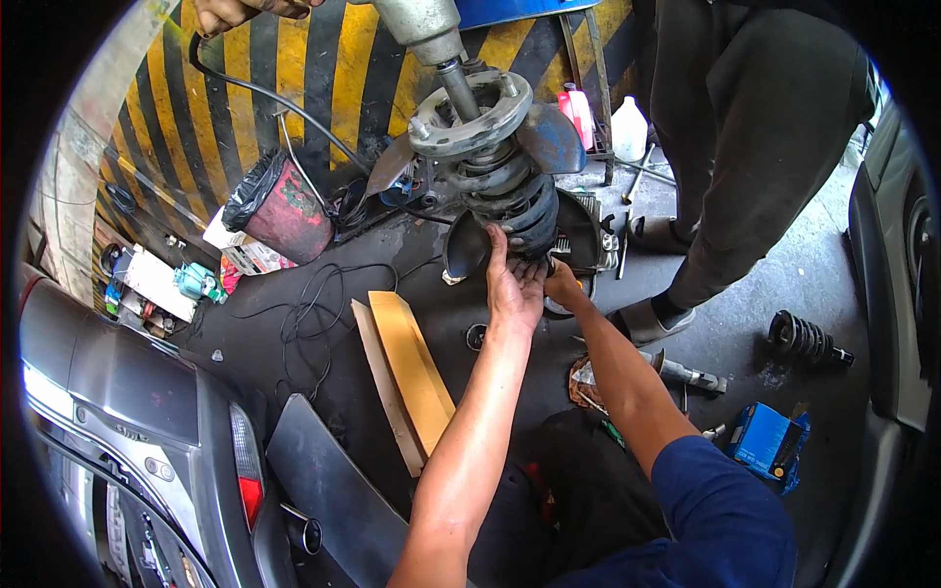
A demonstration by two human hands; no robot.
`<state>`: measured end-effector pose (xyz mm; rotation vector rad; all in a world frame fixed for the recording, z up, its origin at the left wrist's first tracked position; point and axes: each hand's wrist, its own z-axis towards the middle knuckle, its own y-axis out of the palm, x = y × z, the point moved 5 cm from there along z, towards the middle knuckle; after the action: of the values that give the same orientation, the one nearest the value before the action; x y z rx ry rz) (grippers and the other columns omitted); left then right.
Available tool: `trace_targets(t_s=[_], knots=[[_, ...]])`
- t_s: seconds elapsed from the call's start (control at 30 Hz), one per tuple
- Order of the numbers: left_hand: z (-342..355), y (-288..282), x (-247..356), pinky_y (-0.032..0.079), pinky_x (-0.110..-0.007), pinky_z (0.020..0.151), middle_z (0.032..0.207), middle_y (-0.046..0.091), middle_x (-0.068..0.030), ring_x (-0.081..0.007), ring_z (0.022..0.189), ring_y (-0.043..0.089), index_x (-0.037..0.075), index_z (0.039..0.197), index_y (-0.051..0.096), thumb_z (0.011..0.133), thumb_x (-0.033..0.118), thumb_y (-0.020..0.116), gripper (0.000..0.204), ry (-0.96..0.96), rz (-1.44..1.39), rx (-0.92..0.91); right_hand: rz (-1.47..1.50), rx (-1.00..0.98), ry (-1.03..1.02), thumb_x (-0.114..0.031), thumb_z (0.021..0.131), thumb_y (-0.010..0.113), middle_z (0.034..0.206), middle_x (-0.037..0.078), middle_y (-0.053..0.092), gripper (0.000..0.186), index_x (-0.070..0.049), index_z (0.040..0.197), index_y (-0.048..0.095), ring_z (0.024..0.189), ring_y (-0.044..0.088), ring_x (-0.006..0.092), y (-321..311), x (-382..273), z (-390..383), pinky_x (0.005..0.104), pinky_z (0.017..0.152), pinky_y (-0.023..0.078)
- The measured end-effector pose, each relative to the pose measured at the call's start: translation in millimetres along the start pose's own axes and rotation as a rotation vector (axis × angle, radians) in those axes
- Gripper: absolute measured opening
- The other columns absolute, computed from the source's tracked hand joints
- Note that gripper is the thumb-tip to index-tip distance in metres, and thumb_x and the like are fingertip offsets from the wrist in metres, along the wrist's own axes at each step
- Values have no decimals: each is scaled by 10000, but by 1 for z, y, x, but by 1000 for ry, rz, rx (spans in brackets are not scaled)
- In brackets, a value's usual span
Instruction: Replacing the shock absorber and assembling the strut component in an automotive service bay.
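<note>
In front of me a car suspension strut [505, 147] stands tilted, with a round metal top mount and a dark coil spring [524, 211] below it. My left hand [515, 292] is cupped, palm up, at the spring's lower end, its thumb along the left side and its fingertips partly hidden. Beside it my right hand [563, 286] is closed round the strut's lower part, which is mostly hidden. A grey impact wrench [420, 24] with a socket [457, 88] sits on the strut's top. Another person's hand [235, 14] is at the upper left, near a black hose.
A person's legs [745, 147] stand close on the right. Nearby lie a second spring strut [809, 338], a blue box [767, 441] and an open cardboard box [407, 363]. The hose [284, 103] crosses behind; cars [147, 402] flank both sides. A red bucket [289, 220] stands left.
</note>
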<state>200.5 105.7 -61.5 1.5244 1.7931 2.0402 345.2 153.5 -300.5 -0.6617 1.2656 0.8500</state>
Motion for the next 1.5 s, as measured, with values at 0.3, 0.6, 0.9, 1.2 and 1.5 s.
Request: trace_targets(t_s=[0.3,0.6,0.9,1.2,1.5], knots=[[1,-5,7,161,-461,1161,1484,145,-252,-354,1392,190,-143,1409,59,670,624,749,1269,10,3,-4,-78,-15,12,-174,687,803,1028,125,687,540,-48,1163,581,944,656,232,12,-28,-5,350,835,495],[1,2,-1,339,-405,1055,1361,429,-115,-269,1252,418,22,1375,378,799,610,640,864,0,-1,15,-158,8,-86,-310,711,772,1030,160,674,517,-50,1121,596,1007,640,311,-2,-30,-2,379,854,479],[-5,-2,1,358,-393,1042,1331,448,-130,-258,1223,440,10,1338,412,777,611,666,860,2,-3,60,-12,-44,-36,-189,780,720,1036,58,680,421,-61,1160,590,950,600,123,8,-51,-20,310,849,468],[-1,-9,12,352,-408,1062,1352,430,-127,-271,1234,431,26,1350,408,769,590,687,856,17,8,63,-145,-47,0,-295,698,779,1159,198,624,631,-67,1235,539,1112,586,344,20,-12,0,402,913,457],[-6,-11,11,343,-412,1058,1326,451,-120,-270,1221,440,15,1328,419,742,601,707,878,27,-14,80,-39,-65,-70,-221,715,775,1102,163,661,569,-68,1220,561,1066,616,309,26,-25,-10,369,915,461]])
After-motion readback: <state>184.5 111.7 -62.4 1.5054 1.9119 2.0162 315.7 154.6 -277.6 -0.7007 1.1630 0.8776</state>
